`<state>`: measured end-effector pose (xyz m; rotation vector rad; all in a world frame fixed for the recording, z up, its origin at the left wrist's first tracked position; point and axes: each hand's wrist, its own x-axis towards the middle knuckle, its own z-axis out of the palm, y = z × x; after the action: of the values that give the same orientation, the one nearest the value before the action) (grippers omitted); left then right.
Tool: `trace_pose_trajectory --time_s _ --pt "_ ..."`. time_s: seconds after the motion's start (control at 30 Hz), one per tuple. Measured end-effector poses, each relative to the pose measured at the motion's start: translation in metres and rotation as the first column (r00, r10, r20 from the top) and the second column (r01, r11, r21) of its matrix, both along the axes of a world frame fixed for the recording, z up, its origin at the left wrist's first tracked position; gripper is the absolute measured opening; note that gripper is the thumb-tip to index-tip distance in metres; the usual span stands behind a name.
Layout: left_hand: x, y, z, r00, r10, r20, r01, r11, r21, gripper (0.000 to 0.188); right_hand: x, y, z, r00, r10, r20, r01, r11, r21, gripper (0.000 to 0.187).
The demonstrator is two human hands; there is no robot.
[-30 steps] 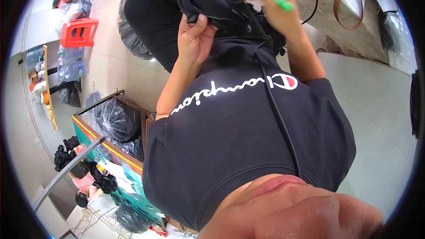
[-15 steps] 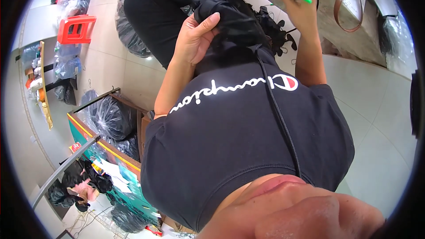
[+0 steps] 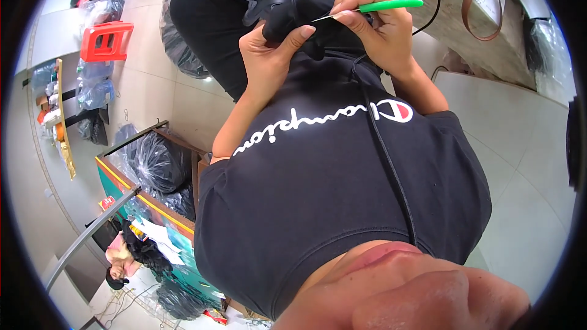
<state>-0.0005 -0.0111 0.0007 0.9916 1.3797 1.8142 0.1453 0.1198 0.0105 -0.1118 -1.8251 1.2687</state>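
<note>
My left hand (image 3: 269, 52) is closed on a bunched black fabric piece (image 3: 315, 6), its thumb lying along the near edge. From the right, my right hand (image 3: 380, 33) grips a slim tool with a green handle (image 3: 391, 5) and a thin pointed metal tip. That tip lies over the fabric close to my left thumb; whether it pierces the cloth I cannot tell. Fingers of my right hand also rest against the fabric's right side. A smooth round part and a dark looped part show at the fabric's left end, above my lap.
A grey worktable (image 3: 455, 30) spans the upper right, with a brown strap (image 3: 469, 21) hanging over its edge. At left stand a red plastic stool (image 3: 107, 41) and dark plastic bags (image 3: 160, 162). Another person (image 3: 119, 256) is at the lower left.
My right hand has come down and left, bringing the green-handled tool from near the table to the fabric. My left hand has turned the fabric, which now lies closer between both hands.
</note>
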Motion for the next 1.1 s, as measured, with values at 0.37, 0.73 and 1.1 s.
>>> trace_pose_trajectory --time_s 0.37,0.73,1.1 --pt "0.001 -0.001 0.003 0.986 0.033 -0.165 -0.037 0.999 -0.017 0.016 0.001 0.003 0.009 0.990 -0.091 0.105 0.069 0.977 0.202 0.011" --pt "0.002 0.003 0.004 0.999 -0.039 0.009 0.039 0.996 -0.077 0.020 -0.004 0.007 0.009 0.982 -0.185 0.019 0.136 0.782 0.608 0.015" --pt "-0.025 -0.004 -0.004 0.842 -0.314 0.439 0.294 0.949 0.115 0.045 0.000 0.097 0.003 0.523 -0.847 -0.101 0.798 0.445 0.406 0.015"
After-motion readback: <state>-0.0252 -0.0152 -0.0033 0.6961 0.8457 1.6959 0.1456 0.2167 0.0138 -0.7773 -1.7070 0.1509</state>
